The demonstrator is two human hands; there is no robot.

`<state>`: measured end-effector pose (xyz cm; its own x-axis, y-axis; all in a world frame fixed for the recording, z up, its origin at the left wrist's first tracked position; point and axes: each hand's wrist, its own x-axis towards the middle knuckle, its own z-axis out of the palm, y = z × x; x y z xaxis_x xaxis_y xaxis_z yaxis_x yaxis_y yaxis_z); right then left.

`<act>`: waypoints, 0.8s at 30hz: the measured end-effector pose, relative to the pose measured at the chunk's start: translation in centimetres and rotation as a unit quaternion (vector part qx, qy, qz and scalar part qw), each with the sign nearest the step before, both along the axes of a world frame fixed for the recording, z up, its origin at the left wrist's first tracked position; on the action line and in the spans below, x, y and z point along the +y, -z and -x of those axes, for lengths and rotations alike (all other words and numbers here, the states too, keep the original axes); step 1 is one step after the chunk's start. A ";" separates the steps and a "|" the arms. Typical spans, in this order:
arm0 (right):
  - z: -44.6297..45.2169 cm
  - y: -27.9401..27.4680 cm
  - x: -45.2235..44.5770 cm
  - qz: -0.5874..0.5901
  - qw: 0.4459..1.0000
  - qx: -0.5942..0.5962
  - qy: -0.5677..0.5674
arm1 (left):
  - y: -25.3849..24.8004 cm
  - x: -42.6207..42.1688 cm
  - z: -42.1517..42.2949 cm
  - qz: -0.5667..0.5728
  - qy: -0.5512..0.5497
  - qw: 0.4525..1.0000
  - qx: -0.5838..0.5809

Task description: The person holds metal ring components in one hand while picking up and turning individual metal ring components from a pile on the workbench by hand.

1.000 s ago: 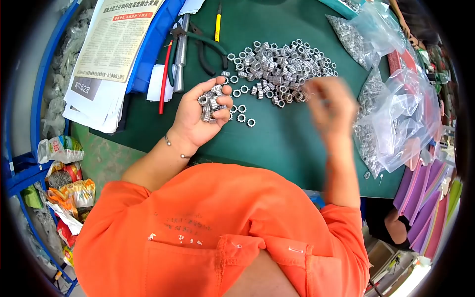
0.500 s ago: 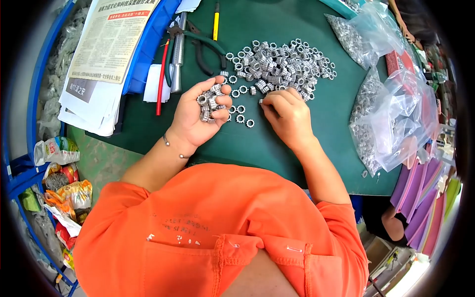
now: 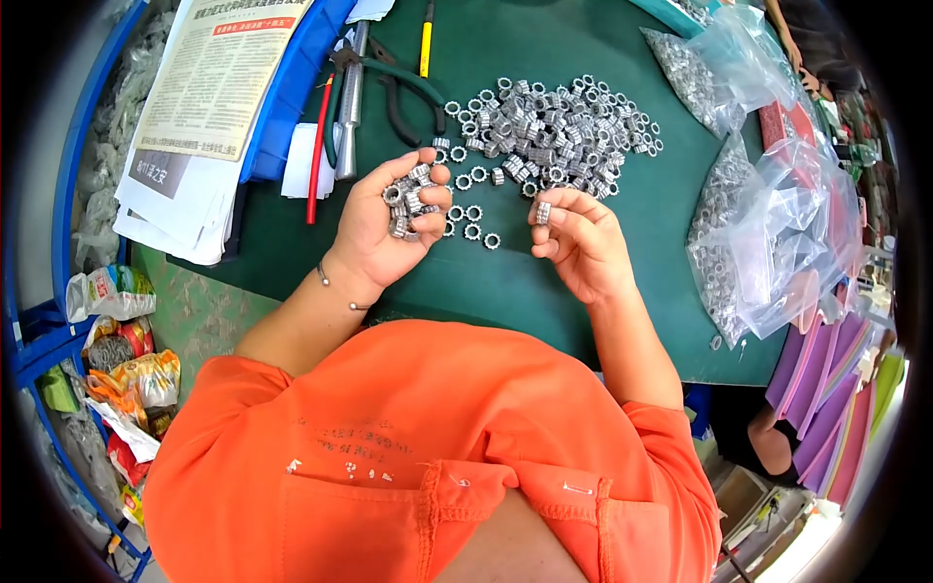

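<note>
Cupped in my left hand (image 3: 381,228) are several small toothed metal rings (image 3: 409,200), with the fingers curled around them. Between the thumb and fingers of my right hand (image 3: 589,243) a single toothed metal ring (image 3: 542,213) is pinched above the green table. Beyond both hands spreads a large pile of the same rings (image 3: 544,131). A few loose rings (image 3: 472,232) lie on the tabletop between my hands.
Pliers (image 3: 398,83), a metal rod (image 3: 351,117), a red pen (image 3: 319,155) and a yellow pen (image 3: 426,49) lie at the back left. Papers (image 3: 194,107) rest by a blue tray (image 3: 292,97). Plastic bags of rings (image 3: 719,233) stand right. Another person's hand (image 3: 809,80) shows top right.
My right hand has lifted back from the edge of the pile and turned, bringing one ring up into clear view. My left hand stays nearly still with its handful.
</note>
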<state>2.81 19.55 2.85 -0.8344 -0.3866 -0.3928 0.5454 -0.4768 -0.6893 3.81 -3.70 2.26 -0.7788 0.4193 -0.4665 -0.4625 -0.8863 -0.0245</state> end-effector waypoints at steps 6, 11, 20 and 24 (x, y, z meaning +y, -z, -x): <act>-0.2 0.2 0.1 0.019 1.000 -0.021 -0.005 | 0.1 0.1 0.0 -0.003 0.003 1.000 0.001; -0.2 0.4 0.6 0.013 0.999 -0.035 -0.022 | 0.0 0.2 -0.1 0.001 0.003 1.000 0.005; 1.7 0.1 -3.0 -0.522 0.720 0.454 -0.058 | -0.3 0.0 0.0 0.002 -0.001 1.000 0.011; 1.8 1.6 -4.4 -0.604 0.585 0.540 -0.046 | -0.7 -0.2 -0.2 -0.004 -0.005 1.000 0.011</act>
<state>0.97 15.15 1.21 -0.8458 -0.4336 0.3108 -0.5330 0.7103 -0.4598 3.98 -3.88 2.92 -0.7929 0.4158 -0.4454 -0.4546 -0.8904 -0.0219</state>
